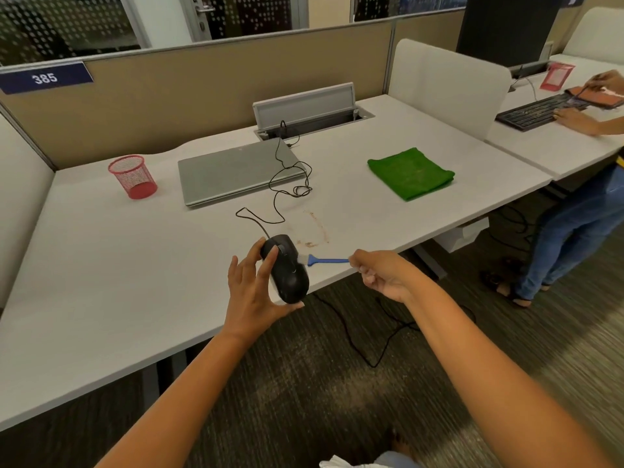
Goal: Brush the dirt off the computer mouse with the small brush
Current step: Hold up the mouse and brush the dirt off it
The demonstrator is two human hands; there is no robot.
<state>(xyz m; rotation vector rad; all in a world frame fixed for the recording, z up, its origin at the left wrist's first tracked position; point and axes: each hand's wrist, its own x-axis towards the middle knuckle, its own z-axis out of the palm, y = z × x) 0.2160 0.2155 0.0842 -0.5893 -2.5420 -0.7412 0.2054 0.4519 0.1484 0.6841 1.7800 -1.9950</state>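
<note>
- The left hand [251, 285] grips the black computer mouse [287, 268] above the near edge of the desk [101, 265], thumb under its rear end, fingertips along its left flank.
- The mouse is a smooth, rounded, matte plastic oval; its long axis runs from near-right to far-left, cable end pointing away from the person, top surface facing right.
- The right hand [381, 273] pinches the tail of the small brush [320, 260], fingers curled round the thin blue handle.
- The brush lies nearly level, handle to the right, its pale bristle head touching the mouse's right side near the front.
- Just beyond the mouse, a curved brownish smear of dirt [315, 229] marks the pale desk.
- The thin black cable [280, 184] loops in tangles away from the mouse, across the corner of a closed grey laptop [233, 172].
- Right of the laptop lies a folded green cloth [410, 172], soft and napped.
- Left of it stands a red wire-mesh cup [133, 177].
</note>
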